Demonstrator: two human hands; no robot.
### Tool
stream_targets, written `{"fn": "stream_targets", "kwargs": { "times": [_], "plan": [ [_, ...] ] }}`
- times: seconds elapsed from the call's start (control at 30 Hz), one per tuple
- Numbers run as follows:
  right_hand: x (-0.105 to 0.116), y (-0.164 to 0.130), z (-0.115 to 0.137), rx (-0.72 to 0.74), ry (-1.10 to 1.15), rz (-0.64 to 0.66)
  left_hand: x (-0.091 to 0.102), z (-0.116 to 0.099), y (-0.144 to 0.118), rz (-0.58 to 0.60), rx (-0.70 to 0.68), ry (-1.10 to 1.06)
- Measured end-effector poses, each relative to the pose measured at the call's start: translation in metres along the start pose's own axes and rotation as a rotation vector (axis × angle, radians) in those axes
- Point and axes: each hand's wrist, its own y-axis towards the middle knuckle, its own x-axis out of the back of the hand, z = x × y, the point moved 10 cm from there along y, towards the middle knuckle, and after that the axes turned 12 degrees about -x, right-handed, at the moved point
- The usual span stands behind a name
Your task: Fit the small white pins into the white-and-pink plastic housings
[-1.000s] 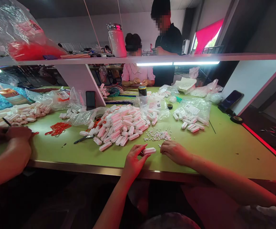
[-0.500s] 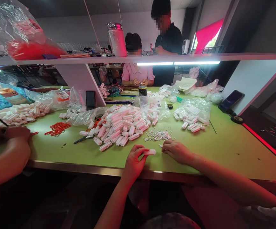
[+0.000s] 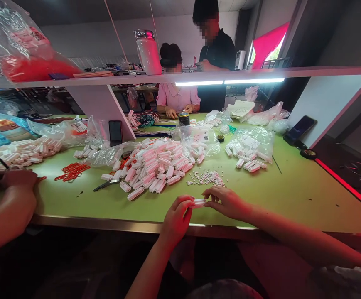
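My left hand (image 3: 176, 218) pinches a small white plastic connector (image 3: 199, 202) just above the near edge of the green table (image 3: 292, 195). My right hand (image 3: 227, 201) meets it from the right, fingertips on the connector's other end. A scatter of tiny white pieces (image 3: 205, 177) lies just beyond my hands. Behind that sits a big heap of white connectors (image 3: 155, 164).
A co-worker's hand (image 3: 12, 182) rests at the left by red clips (image 3: 71, 172). Scissors (image 3: 107, 184) lie near the heap. Clear bags of parts (image 3: 251, 145), a phone (image 3: 301, 126) and a tape roll (image 3: 308, 153) sit at the right. Two people are beyond the shelf (image 3: 180, 77).
My right hand has moved left from the table onto the connector held by my left hand. The view has shifted slightly.
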Motion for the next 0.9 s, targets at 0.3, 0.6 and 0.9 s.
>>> {"fn": "stream_targets", "kwargs": {
  "times": [0.3, 0.6, 0.9],
  "plan": [
    [0.006, -0.005, 0.014, 0.029, 0.157, -0.061, -0.017, 0.012, -0.005, 0.148, 0.088, 0.169],
    [0.013, 0.001, 0.003, 0.016, 0.114, -0.111, -0.019, 0.024, -0.006, 0.116, 0.336, -0.151],
    [-0.008, 0.006, -0.028, -0.110, -0.262, 0.048, -0.017, 0.046, -0.017, 0.071, 0.461, -0.139]
  ]
}}
